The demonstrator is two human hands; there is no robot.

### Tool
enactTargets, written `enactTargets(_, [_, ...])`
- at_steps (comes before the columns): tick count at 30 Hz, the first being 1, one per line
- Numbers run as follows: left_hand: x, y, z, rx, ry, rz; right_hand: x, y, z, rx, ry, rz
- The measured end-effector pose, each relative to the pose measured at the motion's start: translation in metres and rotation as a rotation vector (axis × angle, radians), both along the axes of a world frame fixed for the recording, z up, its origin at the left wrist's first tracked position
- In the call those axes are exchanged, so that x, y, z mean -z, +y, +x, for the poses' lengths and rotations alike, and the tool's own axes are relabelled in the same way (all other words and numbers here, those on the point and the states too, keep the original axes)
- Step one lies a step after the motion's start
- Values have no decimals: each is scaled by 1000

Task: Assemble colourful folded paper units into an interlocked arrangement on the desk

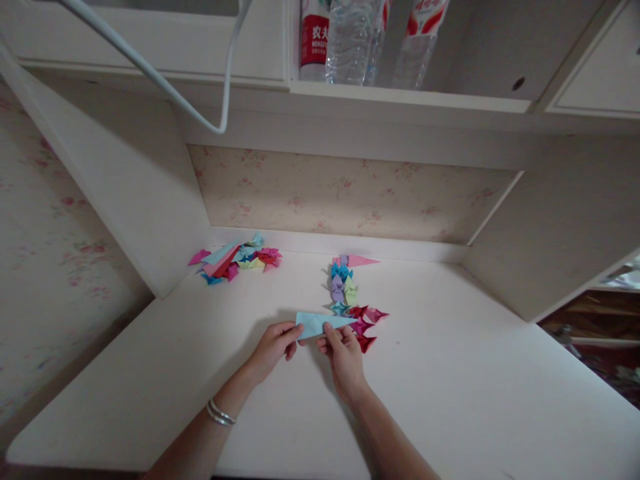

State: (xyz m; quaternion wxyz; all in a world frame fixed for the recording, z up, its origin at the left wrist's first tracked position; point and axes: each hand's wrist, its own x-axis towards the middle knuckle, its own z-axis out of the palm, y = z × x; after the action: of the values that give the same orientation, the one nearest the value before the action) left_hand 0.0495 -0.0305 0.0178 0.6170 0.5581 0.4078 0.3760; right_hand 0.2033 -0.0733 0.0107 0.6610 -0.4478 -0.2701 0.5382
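Note:
A light-blue piece of folded paper (314, 324), wide at the left and tapering to a point at the right, is held above the desk between both hands. My left hand (276, 345) pinches its wide left end. Farther along, my right hand (344, 359) grips the lower edge near the middle, thumb on top. Just behind the paper's tip lie red and magenta folded paper pieces (364, 325), partly covered by it. Beyond them a column of purple, green and blue folded pieces (342, 283) runs back to a pink pointed strip (363, 261).
A heap of colourful folded papers (240, 259) lies at the back left of the white desk (450, 387). Overhead, a shelf (410, 97) holds plastic bottles (350, 43). A white bent tube (165, 83) hangs down at upper left. Side panels stand left and right.

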Motion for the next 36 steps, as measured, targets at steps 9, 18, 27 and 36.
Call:
enactTargets(9, [3,3,-2,-51,-99,-15,-3,0,2,18,2,29])
enactTargets(18, [2,1,-2,-57,-128,-45,0,2,3,89,-49,53])
enactTargets(27, [-4,-1,-1,-72,-44,8,1,3,3,80,-71,54])
enactTargets(36, [-1,0,-2,-81,-18,35,2,3,3,90,-65,50])
